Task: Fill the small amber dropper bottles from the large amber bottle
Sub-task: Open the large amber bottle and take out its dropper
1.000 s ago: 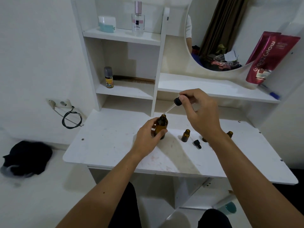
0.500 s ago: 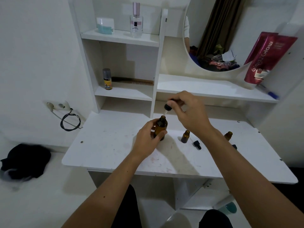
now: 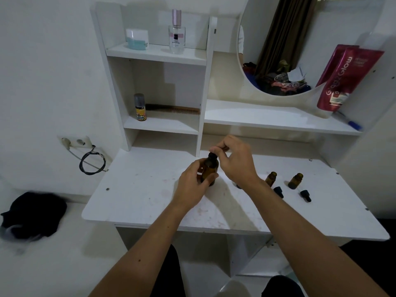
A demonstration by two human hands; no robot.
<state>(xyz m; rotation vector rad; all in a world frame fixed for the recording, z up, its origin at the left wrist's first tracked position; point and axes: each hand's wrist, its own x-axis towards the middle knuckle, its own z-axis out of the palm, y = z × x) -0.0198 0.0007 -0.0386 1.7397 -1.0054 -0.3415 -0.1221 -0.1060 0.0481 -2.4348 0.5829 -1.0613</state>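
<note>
Moved: dropper cap (image 3: 212, 155), lifted clear a second ago, now seated in neck of large amber bottle (image 3: 209, 171). My right hand (image 3: 234, 161) pinches cap; my left hand (image 3: 194, 183) grips bottle body, upright mid-table. Handling: glass, likely slick, breakable; hold at body.

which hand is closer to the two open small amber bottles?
Right. The right hand pinches the dropper cap just left of the small amber bottles; the left hand grips the large amber bottle, farther left.
</note>
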